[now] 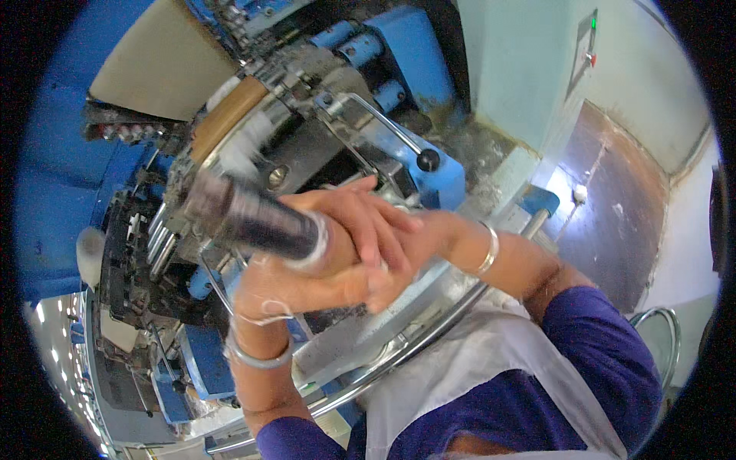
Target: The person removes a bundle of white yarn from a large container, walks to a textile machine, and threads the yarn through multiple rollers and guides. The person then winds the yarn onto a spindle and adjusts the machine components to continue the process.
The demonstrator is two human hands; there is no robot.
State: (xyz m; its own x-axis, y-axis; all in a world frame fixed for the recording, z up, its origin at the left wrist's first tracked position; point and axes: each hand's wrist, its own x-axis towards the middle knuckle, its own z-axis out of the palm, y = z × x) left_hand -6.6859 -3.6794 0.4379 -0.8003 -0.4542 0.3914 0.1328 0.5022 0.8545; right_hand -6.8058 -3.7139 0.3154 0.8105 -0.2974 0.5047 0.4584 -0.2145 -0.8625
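A dark tubular thing with a pale band at its near end is held slantwise in front of me. Motion blurs its far end, and its kind does not show. My left hand grips it from below, thumb reaching across toward the right. From the other side my right hand closes over the near end, its fingers bent and overlapping the left hand. Both hands meet there, so some fingertips are hidden. Bangles circle both wrists. Behind the hands is a machine with blue and bare metal parts.
A lever with a black ball knob juts from the machine beyond my right hand. A curved metal rail runs between the machine and my white apron. A beige panel rises at upper left. A brown floor patch lies at right.
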